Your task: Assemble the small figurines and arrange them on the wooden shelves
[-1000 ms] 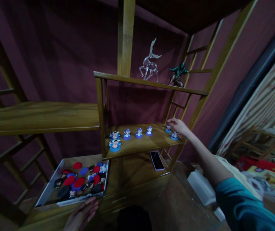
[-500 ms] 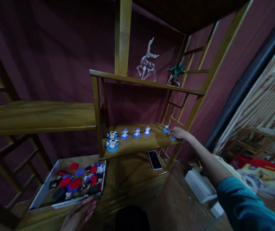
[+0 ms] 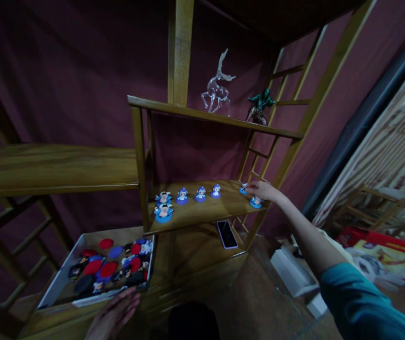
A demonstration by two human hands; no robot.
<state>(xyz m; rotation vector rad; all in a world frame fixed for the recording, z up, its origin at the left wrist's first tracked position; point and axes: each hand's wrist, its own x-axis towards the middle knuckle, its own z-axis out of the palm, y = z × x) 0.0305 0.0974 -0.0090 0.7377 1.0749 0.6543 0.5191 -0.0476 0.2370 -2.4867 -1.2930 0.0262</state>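
Observation:
My right hand (image 3: pixel 263 191) reaches to the right end of the middle shelf (image 3: pixel 205 211). Its fingertips are closed at a small figurine on a blue base (image 3: pixel 243 189), partly covered by them. Just under that hand, a second blue-based figurine (image 3: pixel 255 202) stands near the shelf's front corner. Three figurines on purple bases, one of them the middle figurine (image 3: pixel 200 194), stand in a row further left. At the left end are two wider blue-based figurines, the front figurine (image 3: pixel 163 213) overlapping the rear one. My left hand (image 3: pixel 117 309), fingers stretched out and empty, hovers by the box.
A shallow cardboard box (image 3: pixel 58 278) at lower left holds red, purple and black discs and small figures. A phone (image 3: pixel 227 234) lies on the lower shelf. Above stand a clear deer statuette (image 3: pixel 217 92) and a green figure (image 3: pixel 260 106). White boxes (image 3: pixel 292 271) sit on the floor.
My right hand has moved off the front-right figurine, up and back to the figurine behind it. The front-right figurine now stands uncovered. My left hand stays near the box.

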